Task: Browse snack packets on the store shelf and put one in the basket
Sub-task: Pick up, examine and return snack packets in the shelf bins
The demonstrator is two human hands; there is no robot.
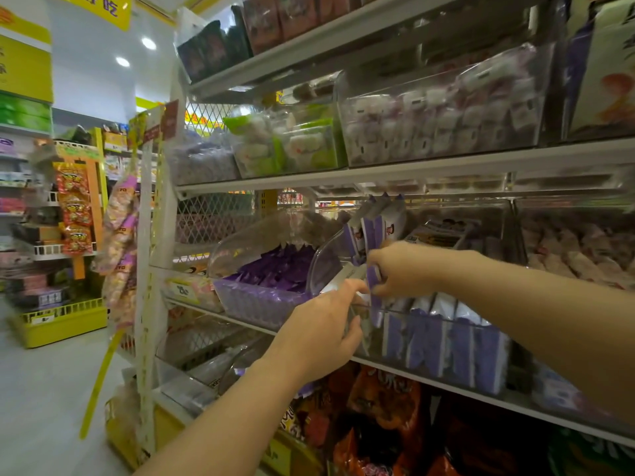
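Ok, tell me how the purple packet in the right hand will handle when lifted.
Probably light: the right hand only pinches the packet. Likely thin and bendy, since its neighbours stand squeezed side by side in the bin.

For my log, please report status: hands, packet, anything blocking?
Left hand grips clear bin rim. Right hand pinches purple packet, partly lifted. Basket not in view.

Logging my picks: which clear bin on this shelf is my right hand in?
The middle bin, holding upright purple-and-white packets; your right hand pinches one there. Its left neighbour holds dark purple packets.
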